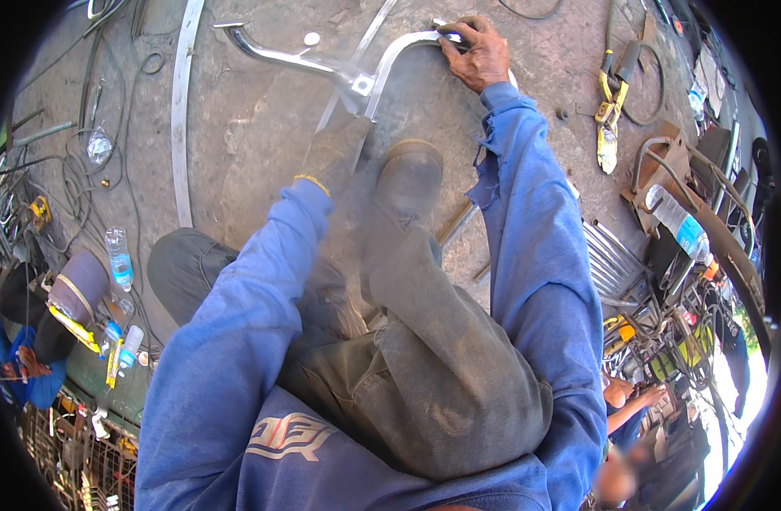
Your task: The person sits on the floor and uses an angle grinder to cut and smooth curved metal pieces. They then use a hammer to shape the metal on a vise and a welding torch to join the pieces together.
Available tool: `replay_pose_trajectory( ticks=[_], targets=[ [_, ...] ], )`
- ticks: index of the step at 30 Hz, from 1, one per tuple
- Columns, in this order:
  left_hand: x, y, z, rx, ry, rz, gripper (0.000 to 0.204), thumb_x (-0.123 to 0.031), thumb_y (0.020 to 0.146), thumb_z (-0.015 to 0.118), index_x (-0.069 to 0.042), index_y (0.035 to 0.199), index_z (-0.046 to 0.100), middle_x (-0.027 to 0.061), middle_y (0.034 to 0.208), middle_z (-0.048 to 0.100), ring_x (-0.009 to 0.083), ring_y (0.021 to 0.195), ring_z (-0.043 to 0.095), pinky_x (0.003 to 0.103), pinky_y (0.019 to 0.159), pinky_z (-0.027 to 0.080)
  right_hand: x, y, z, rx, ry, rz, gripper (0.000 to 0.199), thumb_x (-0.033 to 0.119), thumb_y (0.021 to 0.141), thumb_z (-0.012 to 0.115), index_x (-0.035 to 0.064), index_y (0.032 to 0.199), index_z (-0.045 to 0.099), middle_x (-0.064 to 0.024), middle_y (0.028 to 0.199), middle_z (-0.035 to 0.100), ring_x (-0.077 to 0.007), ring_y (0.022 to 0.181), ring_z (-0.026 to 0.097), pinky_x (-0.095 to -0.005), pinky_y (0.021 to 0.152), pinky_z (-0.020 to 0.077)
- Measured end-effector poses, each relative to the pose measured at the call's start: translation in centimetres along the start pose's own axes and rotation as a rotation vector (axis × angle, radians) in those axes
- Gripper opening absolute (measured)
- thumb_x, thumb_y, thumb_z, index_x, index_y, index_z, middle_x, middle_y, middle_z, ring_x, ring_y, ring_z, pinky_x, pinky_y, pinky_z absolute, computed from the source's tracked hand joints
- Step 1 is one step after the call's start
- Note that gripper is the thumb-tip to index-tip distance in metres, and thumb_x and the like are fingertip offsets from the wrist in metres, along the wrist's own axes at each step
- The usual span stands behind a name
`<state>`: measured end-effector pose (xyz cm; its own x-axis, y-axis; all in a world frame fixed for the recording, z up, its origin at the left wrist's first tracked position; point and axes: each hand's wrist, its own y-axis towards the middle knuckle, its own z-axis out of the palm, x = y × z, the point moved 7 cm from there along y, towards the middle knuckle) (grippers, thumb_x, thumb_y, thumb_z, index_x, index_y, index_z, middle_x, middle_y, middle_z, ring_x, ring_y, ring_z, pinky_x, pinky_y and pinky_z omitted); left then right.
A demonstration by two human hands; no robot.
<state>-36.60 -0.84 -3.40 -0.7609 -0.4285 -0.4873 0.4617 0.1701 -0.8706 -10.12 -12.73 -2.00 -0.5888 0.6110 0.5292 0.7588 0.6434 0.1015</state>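
Observation:
A frame of bent shiny metal tube (393,66) lies on the concrete floor at the top middle. Its other curved arm (275,56) reaches to the left, and a square tube end (362,84) shows where the arms come close. My bare right hand (479,56) is closed around the far right end of the frame. My left hand (337,146), in a dark glove with a yellow cuff edge, is at the near end of the frame by the joint. Haze and blur hide its fingers. My dark shoe (410,177) rests just right of the glove.
Flat metal strips (182,111) lie on the floor. Yellow-handled pliers-like clamps (610,111) with cable are at right. Near the bundled metal tubes (610,260) stands cluttered scrap with a water bottle (680,223). Cables (80,170) and another bottle (119,258) lie at left. People are at both edges.

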Motion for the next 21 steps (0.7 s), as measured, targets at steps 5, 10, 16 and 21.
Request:
replay_pose_trajectory(
  ticks=[5,10,16,21],
  targets=[
    [1.1,1.1,0.0,-0.008,0.041,0.012,0.033,-0.038,0.094,0.056,-0.008,0.102,0.067,0.0042,0.085,0.065,0.0152,0.072,0.059,0.029,0.061,0.047,0.3,-0.1,-0.1,0.01,0.009,0.003,0.021,0.029,0.08,0.073,0.0229,0.101,0.074,-0.0043,0.108,0.064,-0.0243,0.098,0.063,-0.0424,0.089,0.0452],
    [2.3,2.7,-0.3,-0.044,0.09,0.032,0.032,-0.039,0.093,0.055,-0.009,0.094,0.067,0.0027,0.074,0.063,0.0134,0.06,0.056,0.028,0.052,0.043,1.2,0.0,-0.9,0.03,-0.064,-0.007,0.024,0.025,0.078,0.074,0.0213,0.102,0.073,-0.0072,0.112,0.063,-0.0267,0.098,0.064,-0.0418,0.092,0.0456],
    [1.3,2.2,0.3,-0.086,0.153,0.188,0.027,-0.035,0.093,0.055,-0.01,0.086,0.062,-0.001,0.061,0.05,0.0116,0.048,0.046,0.028,0.043,0.037,2.5,-1.7,-2.6,-0.043,0.125,0.121,0.037,0.02,0.077,0.073,0.0177,0.113,0.066,-0.0123,0.114,0.059,-0.032,0.103,0.059,-0.0479,0.092,0.0436],
    [-0.6,-0.8,2.2,-0.016,-0.1,0.024,0.023,-0.031,0.091,0.055,-0.01,0.082,0.059,-0.0019,0.058,0.046,0.0111,0.043,0.041,0.029,0.04,0.033,5.0,-10.4,-5.0,-0.286,0.098,0.312,0.03,0.016,0.078,0.071,0.0079,0.104,0.058,-0.0147,0.114,0.053,-0.0347,0.107,0.054,-0.0465,0.088,0.042]
  ],
)
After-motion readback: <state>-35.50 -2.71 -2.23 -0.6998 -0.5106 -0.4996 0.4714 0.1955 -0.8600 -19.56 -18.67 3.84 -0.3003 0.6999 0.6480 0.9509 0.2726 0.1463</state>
